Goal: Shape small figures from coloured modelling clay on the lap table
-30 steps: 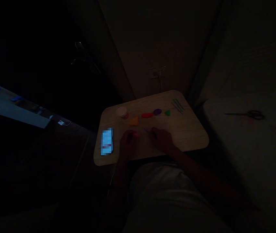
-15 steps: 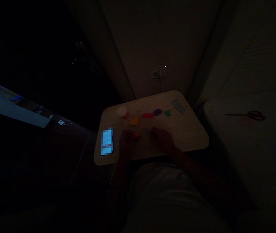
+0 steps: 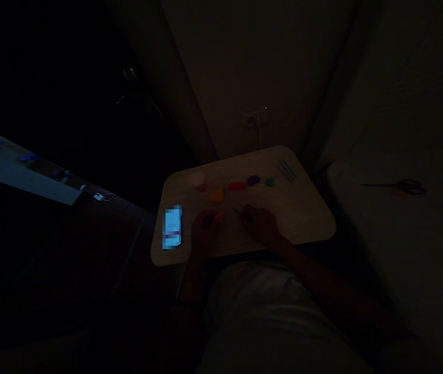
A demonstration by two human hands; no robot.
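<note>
In dim light, my left hand [image 3: 204, 224] is closed on a small pinkish-red lump [image 3: 218, 218] that looks like modelling clay, held low over the small wooden table [image 3: 303, 218]. To its right, my right hand [image 3: 258, 221] is closed round a thin pale bluish stick [image 3: 236, 210], whose tip points up and left. Beyond the hands lie an orange clay piece [image 3: 216, 195], a red oval piece [image 3: 237, 186], a purple one [image 3: 253, 180] and a green one [image 3: 270, 182]. Several thin blue-green striped sticks [image 3: 286, 171] rest at the back right.
A tub with a pale lid [image 3: 197, 181] stands at the back left. A lit phone [image 3: 172, 228] lies near the left edge. Scissors [image 3: 410, 186] lie on a pale surface to the right. Behind the table, a cord hangs from a wall socket [image 3: 255, 116].
The scene has grown darker. My left hand has turned slightly around the pinkish-red lump, less of which shows; my right hand stays almost still.
</note>
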